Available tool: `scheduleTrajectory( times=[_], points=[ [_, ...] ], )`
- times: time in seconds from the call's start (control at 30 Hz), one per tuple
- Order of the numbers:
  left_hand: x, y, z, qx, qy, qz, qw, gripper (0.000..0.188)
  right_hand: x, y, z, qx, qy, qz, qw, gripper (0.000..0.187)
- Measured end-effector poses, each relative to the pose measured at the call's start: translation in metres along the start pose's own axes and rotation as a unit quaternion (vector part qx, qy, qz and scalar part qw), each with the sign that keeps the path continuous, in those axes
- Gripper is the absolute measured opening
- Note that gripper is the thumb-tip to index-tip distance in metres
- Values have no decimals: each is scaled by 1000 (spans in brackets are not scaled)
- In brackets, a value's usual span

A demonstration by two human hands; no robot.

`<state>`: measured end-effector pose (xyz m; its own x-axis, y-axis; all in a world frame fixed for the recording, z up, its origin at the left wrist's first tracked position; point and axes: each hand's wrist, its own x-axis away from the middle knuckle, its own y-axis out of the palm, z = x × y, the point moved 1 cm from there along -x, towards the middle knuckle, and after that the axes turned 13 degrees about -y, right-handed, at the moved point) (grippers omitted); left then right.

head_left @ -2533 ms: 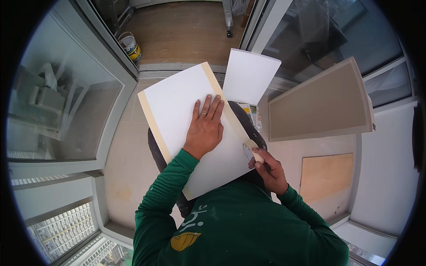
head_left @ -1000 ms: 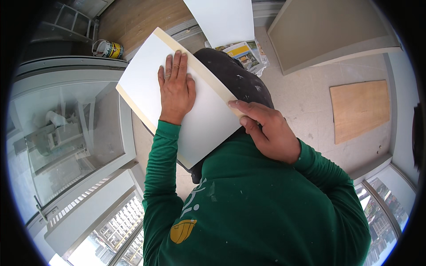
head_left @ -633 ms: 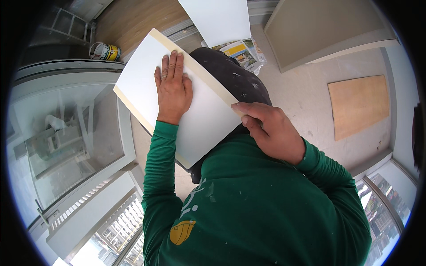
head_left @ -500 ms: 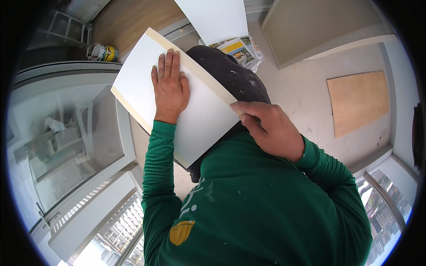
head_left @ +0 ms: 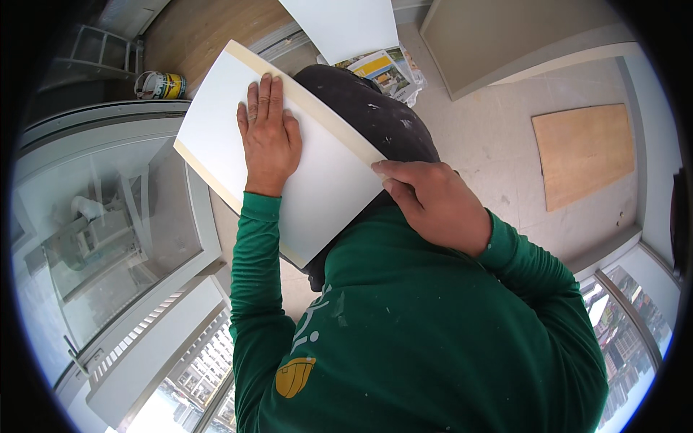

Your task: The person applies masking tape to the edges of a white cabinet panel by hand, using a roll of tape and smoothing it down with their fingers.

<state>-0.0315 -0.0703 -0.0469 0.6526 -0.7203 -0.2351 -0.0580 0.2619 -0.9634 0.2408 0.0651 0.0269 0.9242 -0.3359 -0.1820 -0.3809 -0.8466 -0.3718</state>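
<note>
A white flat board with beige strips like masking tape along its long edges lies tilted across my lap. My left hand rests flat on its white face, fingers stretched out, the longest tips touching the upper strip. At the board's right corner, my right hand is closed, with forefinger and thumb pinching the end by the strip. Whether a loose bit of tape is between those fingertips is too small to tell. Dark trousers with pale specks show behind the board.
A second white board stands ahead, beside printed paper sheets. A tan panel lies on the tiled floor at right. At left are a paint bucket and a glazed door. A large grey-beige panel stands at the far right.
The board and both hands appear slightly farther left and up in the picture, along with the surroundings. The hold of both hands on the board is nearly the same.
</note>
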Motion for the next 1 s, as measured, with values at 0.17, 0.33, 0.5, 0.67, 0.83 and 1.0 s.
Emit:
scheduleTrajectory(
  times=[0.17,0.33,0.5,0.67,0.83,1.0],
  points=[
    [0,0,1,1,1,7,1000,61,4,4,1,23,-11,3,1000,30],
    [1,1,1,3,1,12,1000,61,5,5,3,63,-13,-25,998,32],
    [2,3,0,8,3,17,1000,61,1,2,-1,90,20,-89,992,34],
    [1,4,-1,9,5,13,1000,62,0,2,-1,108,44,-130,985,39],
    [0,5,-2,7,7,15,1000,62,4,-1,-5,61,76,-141,985,41],
    [1,6,-2,5,7,19,1000,61,12,-3,-2,-8,88,-87,992,44]
  ],
)
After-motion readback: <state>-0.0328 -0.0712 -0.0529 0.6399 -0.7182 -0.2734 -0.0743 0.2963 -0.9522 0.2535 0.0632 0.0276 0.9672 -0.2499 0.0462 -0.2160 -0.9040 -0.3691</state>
